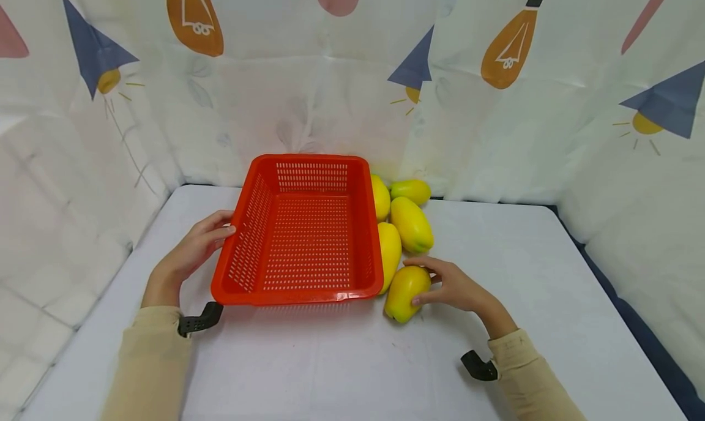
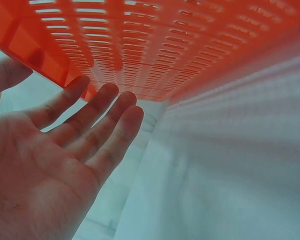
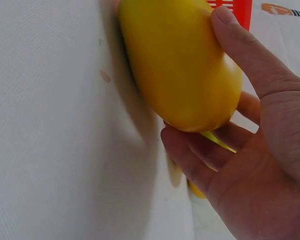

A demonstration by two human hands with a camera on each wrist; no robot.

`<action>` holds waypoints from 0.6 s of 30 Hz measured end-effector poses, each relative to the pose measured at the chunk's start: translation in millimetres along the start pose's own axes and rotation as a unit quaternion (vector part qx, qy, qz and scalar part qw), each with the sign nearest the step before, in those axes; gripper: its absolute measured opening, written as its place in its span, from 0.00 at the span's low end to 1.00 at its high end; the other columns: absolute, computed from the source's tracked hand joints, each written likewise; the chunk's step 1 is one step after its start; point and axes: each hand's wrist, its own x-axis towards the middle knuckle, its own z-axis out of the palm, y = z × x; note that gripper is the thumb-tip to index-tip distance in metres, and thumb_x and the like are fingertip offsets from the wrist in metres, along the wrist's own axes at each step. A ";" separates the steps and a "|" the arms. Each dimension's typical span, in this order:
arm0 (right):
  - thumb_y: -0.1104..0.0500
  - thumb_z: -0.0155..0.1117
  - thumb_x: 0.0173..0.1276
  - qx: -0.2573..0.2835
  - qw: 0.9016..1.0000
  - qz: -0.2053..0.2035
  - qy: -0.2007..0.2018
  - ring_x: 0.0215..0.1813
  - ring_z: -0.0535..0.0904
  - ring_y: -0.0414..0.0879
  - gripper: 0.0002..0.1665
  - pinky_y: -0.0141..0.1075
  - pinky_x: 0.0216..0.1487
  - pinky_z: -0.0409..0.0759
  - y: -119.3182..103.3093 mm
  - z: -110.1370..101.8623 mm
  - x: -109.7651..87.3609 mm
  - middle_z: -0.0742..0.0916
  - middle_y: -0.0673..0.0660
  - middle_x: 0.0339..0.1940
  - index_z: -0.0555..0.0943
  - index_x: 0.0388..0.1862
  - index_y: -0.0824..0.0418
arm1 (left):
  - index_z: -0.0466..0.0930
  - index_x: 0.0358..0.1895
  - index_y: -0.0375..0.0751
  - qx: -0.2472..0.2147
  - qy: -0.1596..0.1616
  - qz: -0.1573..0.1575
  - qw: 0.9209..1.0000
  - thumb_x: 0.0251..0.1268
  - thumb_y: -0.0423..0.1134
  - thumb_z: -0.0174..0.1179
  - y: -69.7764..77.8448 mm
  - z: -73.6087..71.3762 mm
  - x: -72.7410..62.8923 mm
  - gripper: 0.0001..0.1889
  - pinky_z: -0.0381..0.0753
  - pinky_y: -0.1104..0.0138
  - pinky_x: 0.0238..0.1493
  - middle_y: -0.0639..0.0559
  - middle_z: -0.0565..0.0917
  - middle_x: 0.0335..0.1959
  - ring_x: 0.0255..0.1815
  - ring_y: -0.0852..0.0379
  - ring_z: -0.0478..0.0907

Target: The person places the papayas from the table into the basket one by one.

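A red plastic basket [image 1: 308, 243] with slotted sides stands on the table, nothing inside it. At its left side my left hand [image 1: 201, 246] touches the rim, its fingers [image 2: 97, 115] fairly straight beside the slotted wall. My right hand [image 1: 451, 286] holds a yellow mango [image 1: 406, 292] near the basket's front right corner. In the right wrist view the thumb lies along one side of this mango [image 3: 182, 65], with fingers curled beneath and behind it. Close by lie more yellow mangoes: one [image 1: 412, 225] beyond the hand, another [image 1: 390, 249] against the basket's right side.
Farther back are a mango [image 1: 410, 191] lying sideways and one [image 1: 380, 197] partly hidden by the basket rim. A white cloth covers the table [image 1: 330, 372]. Patterned fabric [image 1: 264, 90] hangs behind and at both sides. Each wrist carries a black mount [image 1: 201, 320].
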 end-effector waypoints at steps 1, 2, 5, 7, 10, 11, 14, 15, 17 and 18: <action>0.47 0.76 0.53 -0.001 1.000 0.000 0.001 0.57 0.74 0.45 0.43 0.40 0.58 0.77 0.2 0.2 0.0 0.79 0.49 0.63 0.71 0.67 0.56 | 0.62 0.66 0.38 0.000 0.000 0.001 1.000 0.77 0.47 0.43 0.0 0.0 -0.3 0.22 0.74 0.78 0.53 0.57 0.73 0.54 0.52 0.67 0.73; 0.47 0.76 0.53 -0.001 1.000 0.000 0.001 0.57 0.74 0.45 0.43 0.40 0.57 0.77 0.2 0.3 0.1 0.79 0.49 0.63 0.71 0.68 0.56 | 0.62 0.66 0.38 0.000 0.000 0.002 1.000 0.77 0.47 0.43 0.2 0.1 -0.7 0.22 0.74 0.78 0.53 0.57 0.73 0.54 0.52 0.67 0.73; 0.47 0.76 0.53 0.001 1.000 0.002 0.002 0.56 0.74 0.45 0.43 0.39 0.57 0.77 0.6 0.6 0.3 0.79 0.49 0.63 0.71 0.67 0.55 | 0.62 0.66 0.37 -0.001 -0.002 0.004 1.000 0.77 0.46 0.43 1.1 0.4 -1.1 0.23 0.73 0.78 0.53 0.57 0.74 0.54 0.52 0.66 0.73; 0.47 0.77 0.53 0.003 1.000 0.006 0.002 0.56 0.73 0.45 0.42 0.39 0.57 0.77 1.2 0.8 0.6 0.79 0.49 0.62 0.72 0.66 0.55 | 0.62 0.66 0.36 -0.005 -0.003 0.007 1.000 0.77 0.46 0.43 1.8 1.1 -0.5 0.22 0.73 0.78 0.53 0.56 0.74 0.54 0.52 0.66 0.74; 0.47 0.77 0.52 0.006 1.000 0.010 0.003 0.55 0.73 0.45 0.41 0.39 0.56 0.76 2.3 1.0 1.1 0.80 0.48 0.61 0.73 0.65 0.54 | 0.62 0.66 0.36 -0.010 -0.004 0.011 1.000 0.77 0.45 0.43 2.2 1.9 1.1 0.22 0.74 0.78 0.53 0.56 0.74 0.54 0.51 0.65 0.74; 0.48 0.77 0.52 0.008 1.000 0.011 0.003 0.55 0.73 0.45 0.41 0.39 0.56 0.76 2.4 1.0 1.1 0.80 0.48 0.60 0.73 0.65 0.54 | 0.62 0.66 0.36 -0.010 -0.004 0.011 1.000 0.77 0.44 0.43 2.4 2.3 1.3 0.21 0.74 0.78 0.52 0.56 0.74 0.54 0.51 0.65 0.74; 0.48 0.77 0.52 0.013 1.000 0.006 0.003 0.55 0.73 0.46 0.40 0.40 0.56 0.76 2.1 1.5 1.7 0.80 0.48 0.60 0.73 0.64 0.55 | 0.62 0.66 0.37 -0.011 -0.003 0.010 1.000 0.77 0.44 0.43 1.6 2.3 1.2 0.21 0.74 0.77 0.52 0.55 0.74 0.54 0.51 0.65 0.75; 0.49 0.77 0.52 0.015 1.000 0.005 0.003 0.55 0.73 0.46 0.40 0.41 0.55 0.76 2.4 1.9 1.9 0.80 0.48 0.60 0.74 0.63 0.55 | 0.62 0.66 0.37 -0.011 -0.002 0.009 1.000 0.77 0.44 0.43 1.4 2.2 1.0 0.21 0.74 0.78 0.52 0.55 0.74 0.54 0.51 0.65 0.75; 0.49 0.78 0.52 0.021 1.000 0.002 0.003 0.56 0.72 0.47 0.39 0.43 0.55 0.75 2.7 2.2 1.6 0.80 0.48 0.59 0.74 0.63 0.55 | 0.62 0.66 0.37 -0.011 -0.002 0.008 1.000 0.77 0.45 0.43 1.6 2.3 0.9 0.21 0.74 0.78 0.53 0.55 0.74 0.54 0.51 0.65 0.75; 0.49 0.78 0.52 0.023 1.000 0.002 0.003 0.56 0.72 0.47 0.39 0.43 0.55 0.75 3.0 2.5 1.5 0.80 0.48 0.59 0.74 0.62 0.56 | 0.62 0.66 0.37 -0.011 -0.002 0.008 1.000 0.77 0.45 0.43 1.7 2.3 0.7 0.21 0.74 0.78 0.53 0.55 0.74 0.54 0.51 0.65 0.74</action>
